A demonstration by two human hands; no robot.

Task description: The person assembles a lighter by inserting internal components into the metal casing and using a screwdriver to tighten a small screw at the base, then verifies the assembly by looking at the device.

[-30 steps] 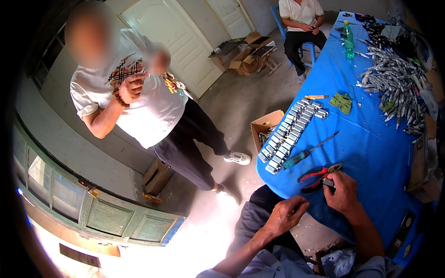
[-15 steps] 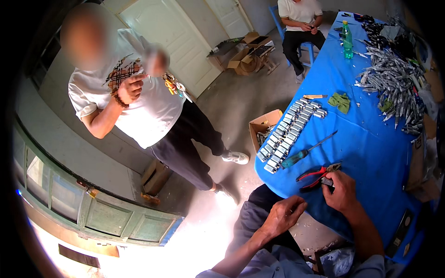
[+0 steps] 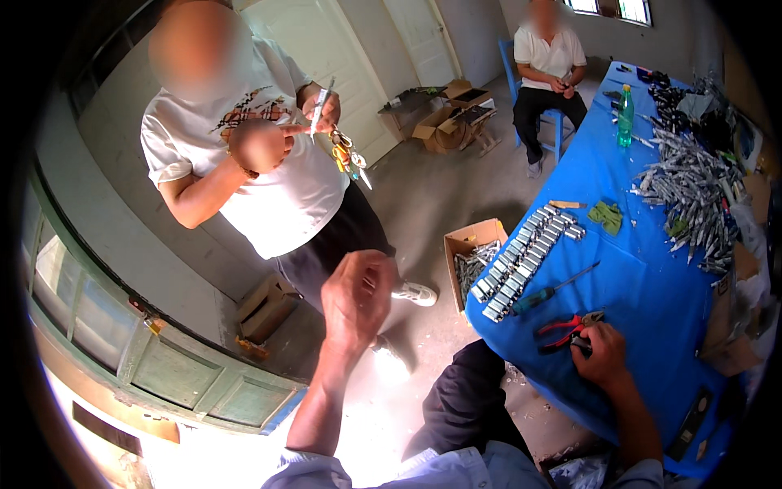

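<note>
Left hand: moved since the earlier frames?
Yes. The left hand has gone left and upward in the view, away from the blue table it was beside.

**Glare Floods the Near Floor of a Plain Grey Workroom**

Pale grey walls (image 3: 481,41) enclose a dull, scuffed floor (image 3: 423,204). A white panelled door (image 3: 334,69) stands in the far wall, with a second white door (image 3: 419,53) to its right. At the upper right, a window (image 3: 634,10) shows bright panes behind dark bars. A blue chair (image 3: 508,69) stands beside a long table draped in blue cloth (image 3: 652,285). Cardboard boxes (image 3: 436,130) sit near the doors. At lower left, a worn green door (image 3: 175,367) has glazed upper panes and carries a padlock (image 3: 152,326). Strong white light (image 3: 220,460) washes out the floor beside it.
</note>
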